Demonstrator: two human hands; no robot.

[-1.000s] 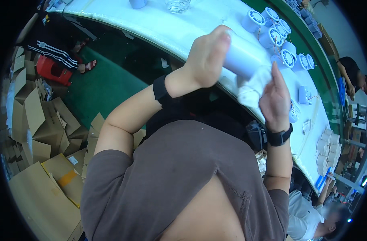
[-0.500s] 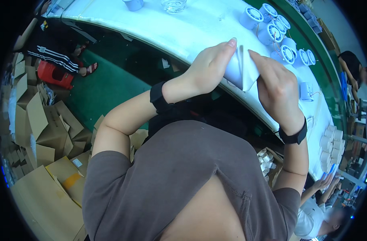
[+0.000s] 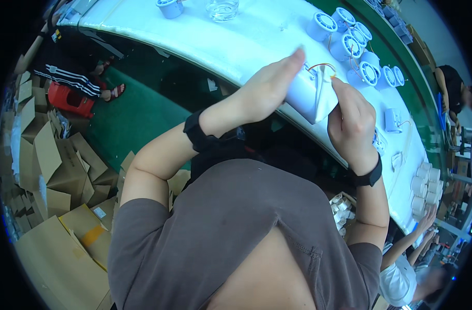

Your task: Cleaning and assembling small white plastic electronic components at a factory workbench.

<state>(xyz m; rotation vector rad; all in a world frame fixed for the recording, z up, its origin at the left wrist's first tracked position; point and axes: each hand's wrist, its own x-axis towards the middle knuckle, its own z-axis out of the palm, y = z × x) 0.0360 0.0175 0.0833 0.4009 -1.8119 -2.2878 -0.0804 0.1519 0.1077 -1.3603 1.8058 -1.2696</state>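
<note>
In the head view the person holds a white cylinder (image 3: 309, 92) up above the near edge of the white table (image 3: 236, 41). The left hand (image 3: 264, 93) lies flat against the cylinder's left side, fingers straight and together, pressing rather than wrapping. The right hand (image 3: 351, 124) is curled at the cylinder's right end, its fingertips pinched on the thin orange wire (image 3: 321, 66) that loops out of the top; how tightly they grip cannot be told. Both wrists wear black bands. Farther along the table a row of pale blue round parts (image 3: 349, 44) stands close together, with one more (image 3: 169, 7) and a clear glass (image 3: 222, 8) near the far edge. Cardboard boxes (image 3: 50, 170) are heaped on the green floor at the left. Another person's hands (image 3: 427, 219) work at the table's far right end.
</note>
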